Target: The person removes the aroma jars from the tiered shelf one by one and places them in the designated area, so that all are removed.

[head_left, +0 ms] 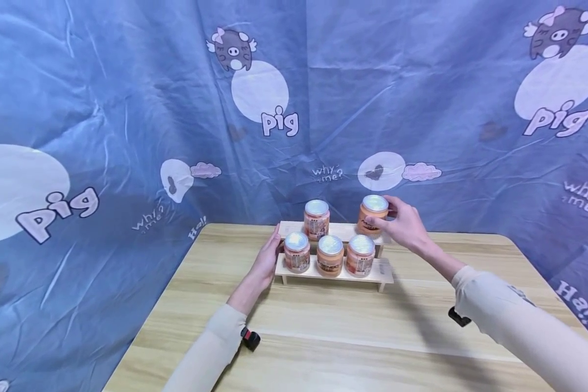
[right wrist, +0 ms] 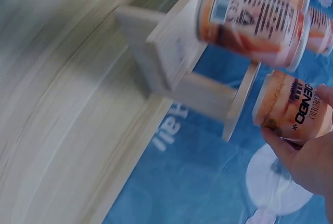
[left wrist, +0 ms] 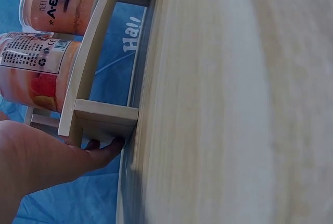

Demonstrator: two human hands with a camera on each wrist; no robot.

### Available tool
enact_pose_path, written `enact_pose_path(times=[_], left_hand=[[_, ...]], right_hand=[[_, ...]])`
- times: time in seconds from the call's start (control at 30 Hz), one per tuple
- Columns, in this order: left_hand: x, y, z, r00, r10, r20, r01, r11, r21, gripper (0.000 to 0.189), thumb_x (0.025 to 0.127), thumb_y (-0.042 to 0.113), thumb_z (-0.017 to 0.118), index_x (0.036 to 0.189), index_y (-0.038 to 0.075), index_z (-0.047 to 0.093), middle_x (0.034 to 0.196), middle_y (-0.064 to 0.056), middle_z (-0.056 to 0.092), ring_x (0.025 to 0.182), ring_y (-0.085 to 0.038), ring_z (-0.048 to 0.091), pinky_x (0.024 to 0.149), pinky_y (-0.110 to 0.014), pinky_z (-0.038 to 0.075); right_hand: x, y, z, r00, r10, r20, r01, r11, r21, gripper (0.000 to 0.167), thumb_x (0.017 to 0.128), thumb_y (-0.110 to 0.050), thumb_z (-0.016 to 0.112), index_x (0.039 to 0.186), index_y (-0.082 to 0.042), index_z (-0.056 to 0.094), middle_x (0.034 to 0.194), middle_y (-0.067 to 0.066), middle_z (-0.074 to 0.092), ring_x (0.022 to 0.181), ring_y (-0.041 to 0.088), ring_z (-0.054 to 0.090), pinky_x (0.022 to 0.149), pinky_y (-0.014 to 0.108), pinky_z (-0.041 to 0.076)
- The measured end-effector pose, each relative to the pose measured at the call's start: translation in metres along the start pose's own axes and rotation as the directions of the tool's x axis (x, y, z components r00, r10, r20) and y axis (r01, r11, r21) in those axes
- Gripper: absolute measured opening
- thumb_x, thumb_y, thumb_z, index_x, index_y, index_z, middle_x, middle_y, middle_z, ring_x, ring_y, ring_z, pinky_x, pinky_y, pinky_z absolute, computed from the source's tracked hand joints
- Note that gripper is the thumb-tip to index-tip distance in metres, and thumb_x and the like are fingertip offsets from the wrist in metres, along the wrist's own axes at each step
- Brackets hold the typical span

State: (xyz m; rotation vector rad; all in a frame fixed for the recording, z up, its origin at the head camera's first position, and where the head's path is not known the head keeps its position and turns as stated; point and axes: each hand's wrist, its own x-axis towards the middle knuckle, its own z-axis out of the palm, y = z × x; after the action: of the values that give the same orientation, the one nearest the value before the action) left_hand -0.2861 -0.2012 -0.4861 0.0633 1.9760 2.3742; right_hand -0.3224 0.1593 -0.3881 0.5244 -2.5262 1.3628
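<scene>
My right hand (head_left: 405, 226) holds an orange-labelled can (head_left: 372, 215) with a silver lid, thumb on one side and fingers on the other. In the right wrist view this can (right wrist: 291, 104) is tilted, close over the right end of the upper tier. A two-tier wooden stand (head_left: 340, 231) stands on the table. My left hand (head_left: 264, 264) grips its left end; in the left wrist view the thumb lies at the leg (left wrist: 106, 114). One can (head_left: 316, 220) is on the upper tier's left part. Three more stand in a row on the lower tier, the middle one (head_left: 330, 256) orange-labelled.
The light wooden table (head_left: 323, 337) spreads out in front of the stand. Behind it hangs a blue cloth (head_left: 343, 81) printed with pigs and words, reaching the table's back and side edges. Dark wrist straps (head_left: 251, 338) sit on both sleeves.
</scene>
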Motion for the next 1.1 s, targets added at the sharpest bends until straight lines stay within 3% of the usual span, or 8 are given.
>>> enact_pose_path(times=[0.1,0.23,0.33,0.47,0.7,0.83,0.97,1.1], left_hand=[[-0.002,0.000,-0.005,1.000,-0.030,-0.006,0.030,0.999,-0.015,0.054,0.111,0.037,0.035,0.164,0.032,0.022,0.169,-0.005,0.013,0.153,-0.030,0.010,0.121,-0.047,0.000],[-0.006,0.003,-0.011,0.997,-0.073,-0.002,0.073,0.997,-0.039,0.053,0.111,0.039,0.037,0.162,0.037,0.025,0.168,-0.005,0.016,0.153,-0.033,0.011,0.118,-0.059,-0.004],[-0.007,0.005,-0.013,0.997,-0.072,0.006,0.072,0.997,-0.042,0.054,0.111,0.039,0.036,0.163,0.036,0.022,0.168,-0.008,0.020,0.151,-0.036,0.014,0.116,-0.064,-0.002],[-0.008,0.007,-0.013,0.997,-0.083,0.008,0.083,0.996,-0.029,0.055,0.111,0.040,0.036,0.163,0.036,0.021,0.167,-0.010,0.020,0.151,-0.038,0.015,0.116,-0.067,0.003],[-0.006,0.010,-0.012,0.995,-0.099,-0.008,0.099,0.995,-0.033,0.055,0.110,0.040,0.039,0.163,0.037,0.024,0.164,-0.012,0.027,0.150,-0.036,0.022,0.117,-0.065,0.010],[-0.003,0.011,-0.012,0.995,-0.098,-0.006,0.098,0.994,-0.055,0.055,0.109,0.039,0.041,0.162,0.036,0.027,0.160,-0.015,0.035,0.147,-0.037,0.028,0.118,-0.063,0.006],[0.000,0.008,-0.011,0.995,-0.100,0.023,0.101,0.994,-0.045,0.055,0.109,0.039,0.040,0.163,0.035,0.025,0.158,-0.016,0.038,0.146,-0.037,0.030,0.117,-0.064,0.011],[0.002,0.006,-0.009,0.996,-0.089,0.023,0.090,0.995,-0.032,0.055,0.110,0.038,0.039,0.163,0.035,0.025,0.157,-0.015,0.041,0.144,-0.036,0.033,0.118,-0.061,0.004]], right_hand=[[-0.002,0.009,-0.011,1.000,0.019,0.005,-0.019,1.000,-0.023,0.076,0.089,-0.032,0.083,0.143,0.008,0.048,0.127,0.029,0.063,0.112,0.043,0.064,0.091,0.045,0.054],[-0.005,0.021,-0.027,0.999,0.054,0.005,-0.053,0.998,-0.041,0.079,0.089,-0.035,0.082,0.145,0.008,0.046,0.127,0.030,0.062,0.111,0.042,0.064,0.081,0.022,0.051],[-0.009,0.029,-0.040,0.997,0.079,-0.015,-0.080,0.995,-0.066,0.080,0.089,-0.036,0.082,0.145,0.009,0.046,0.125,0.031,0.063,0.109,0.042,0.065,0.073,0.013,0.047],[-0.013,0.048,-0.057,0.992,0.114,-0.056,-0.120,0.987,-0.109,0.079,0.089,-0.037,0.081,0.143,0.009,0.048,0.123,0.031,0.064,0.107,0.038,0.064,0.070,0.012,0.045],[-0.022,0.093,-0.082,0.954,0.245,-0.174,-0.266,0.957,-0.113,0.086,0.087,-0.042,0.082,0.144,0.012,0.046,0.125,0.033,0.062,0.090,0.001,0.054,0.070,0.012,0.041],[-0.027,0.119,-0.096,0.911,0.329,-0.248,-0.365,0.923,-0.118,0.088,0.088,-0.045,0.079,0.146,0.012,0.044,0.129,0.035,0.059,0.102,0.023,0.059,0.072,0.018,0.039],[-0.034,0.145,-0.113,0.870,0.387,-0.307,-0.442,0.886,-0.136,0.090,0.090,-0.045,0.075,0.149,0.012,0.039,0.134,0.036,0.054,0.122,0.046,0.049,0.087,0.038,0.042],[-0.044,0.171,-0.130,0.856,0.397,-0.331,-0.470,0.865,-0.179,0.090,0.091,-0.045,0.074,0.147,0.015,0.037,0.135,0.040,0.050,0.123,0.054,0.043,0.093,0.056,0.036]])
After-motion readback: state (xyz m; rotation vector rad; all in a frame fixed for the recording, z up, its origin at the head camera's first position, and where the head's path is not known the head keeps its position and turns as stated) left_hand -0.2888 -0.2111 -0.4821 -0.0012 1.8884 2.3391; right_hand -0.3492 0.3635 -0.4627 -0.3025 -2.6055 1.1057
